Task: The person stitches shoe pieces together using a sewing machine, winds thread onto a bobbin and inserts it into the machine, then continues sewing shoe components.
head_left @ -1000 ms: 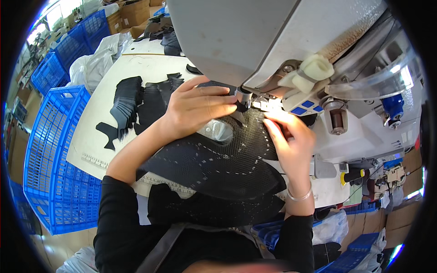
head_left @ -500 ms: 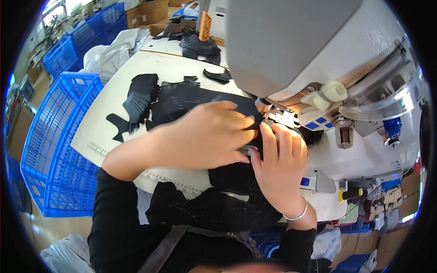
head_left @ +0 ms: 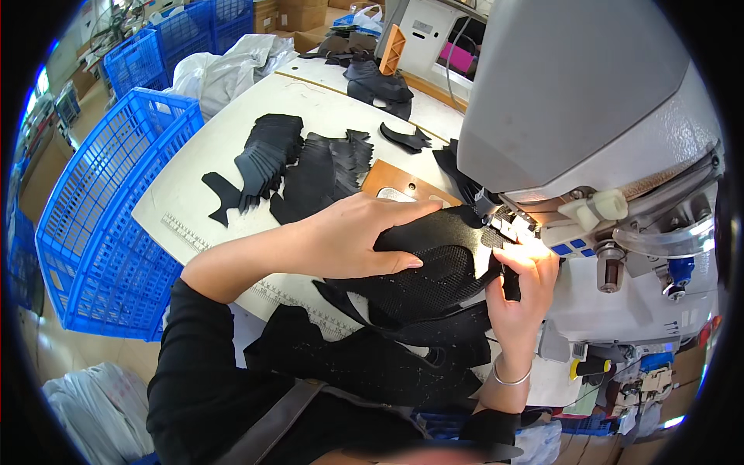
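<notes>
A black mesh shoe-upper piece (head_left: 422, 287) with smooth edging lies under the needle area (head_left: 487, 204) of a grey sewing machine (head_left: 573, 101). My left hand (head_left: 360, 232) rests on the piece's left part, thumb and forefinger spread apart. Close to the lit needle area, my right hand (head_left: 523, 283) has bent fingers and thumb gripping the right edge of the same piece. Beyond my left hand, an orange-brown plate (head_left: 411, 184) shows on the table. Stacked black cut pieces (head_left: 267, 159) and more dark pieces (head_left: 329, 167) lie to the left of it.
A blue plastic crate (head_left: 116, 225) stands against the left side of the white table (head_left: 182, 198). Black material (head_left: 341, 360) drapes near my body at the front edge. A thread cone (head_left: 593, 368) sits at the right; a clear curved guard (head_left: 666, 240) juts from the machine.
My left hand has opened and rests flatter on the mesh piece, which now shows more fully. The orange-brown plate has come into sight. The whole view has shifted, moving the machine rightward.
</notes>
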Demonstrator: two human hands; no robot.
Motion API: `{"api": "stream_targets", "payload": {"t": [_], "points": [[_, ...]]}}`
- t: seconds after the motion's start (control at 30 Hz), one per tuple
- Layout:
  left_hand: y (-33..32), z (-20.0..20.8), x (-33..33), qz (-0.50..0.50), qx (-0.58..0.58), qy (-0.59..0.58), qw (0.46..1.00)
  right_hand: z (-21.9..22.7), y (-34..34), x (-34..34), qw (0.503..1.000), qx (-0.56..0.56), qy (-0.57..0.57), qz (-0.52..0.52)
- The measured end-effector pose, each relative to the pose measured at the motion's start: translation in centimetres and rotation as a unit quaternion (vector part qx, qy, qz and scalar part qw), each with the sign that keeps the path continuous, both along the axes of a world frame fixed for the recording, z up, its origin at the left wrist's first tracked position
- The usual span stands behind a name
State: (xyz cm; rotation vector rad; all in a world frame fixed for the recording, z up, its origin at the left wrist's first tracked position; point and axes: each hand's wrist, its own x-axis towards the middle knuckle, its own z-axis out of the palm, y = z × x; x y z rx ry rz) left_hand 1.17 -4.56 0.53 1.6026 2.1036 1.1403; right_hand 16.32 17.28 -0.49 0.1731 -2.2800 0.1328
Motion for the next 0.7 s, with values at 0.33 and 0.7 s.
{"api": "stream_targets", "payload": {"t": [0.33, 0.7], "points": [[-0.8, -0.7, 2.0, 0.07, 0.008, 0.079, 0.994, -1.0, 0.8, -0.8, 0.995, -0.076, 0.054, 0.027], [-0.3, -2.3, 2.3, 0.027, 0.112, 0.08, 0.99, -1.4, 1.5, -0.9, 0.994, -0.086, 0.066, 0.005]]}}
